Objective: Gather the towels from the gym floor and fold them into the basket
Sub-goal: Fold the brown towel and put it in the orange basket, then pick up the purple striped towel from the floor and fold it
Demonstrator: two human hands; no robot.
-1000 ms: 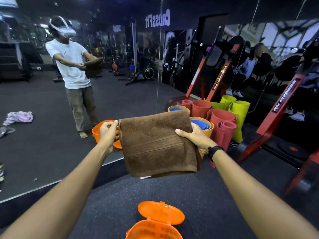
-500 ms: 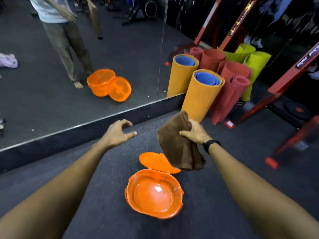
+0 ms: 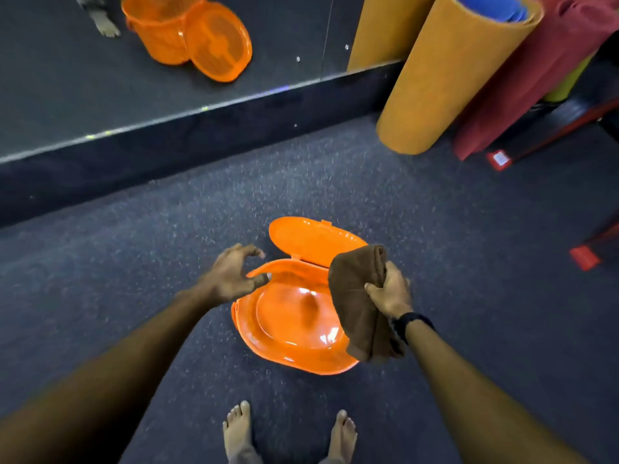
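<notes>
Two bare feet [image 3: 288, 433] stand on the dark speckled gym floor [image 3: 469, 262] at the bottom edge, toes toward the orange basket [image 3: 294, 339], with bare floor between them and it. The basket sits on the floor just ahead; its inside shows only glossy orange plastic with a few bright reflections, and its hinged lid [image 3: 311, 241] lies flung open on the far side, attached at the rim. The right hand [image 3: 390, 291] is closed around a folded brown towel [image 3: 356, 303], fingers wrapped over the bunched upper part, a black wristband [image 3: 410, 324] on the wrist. The towel hangs over the basket's right rim, hiding that part of the rim; its long axis runs roughly near to far in the picture, the folded upper end pointing away toward the lid and the loose lower end hanging toward the feet. The left hand [image 3: 231, 276] holds nothing; its fingers are spread and curled like a claw over the basket's left rim, and I cannot tell whether they touch it. Farther right, small red feet [image 3: 584, 257] of a frame rest on the floor. Beyond, rolled mats lean upright: a yellow-orange roll [image 3: 445, 78] with blue inside, then a dark red roll [image 3: 522, 78]. At the far left a wall mirror [image 3: 83, 78] reflects the basket.
</notes>
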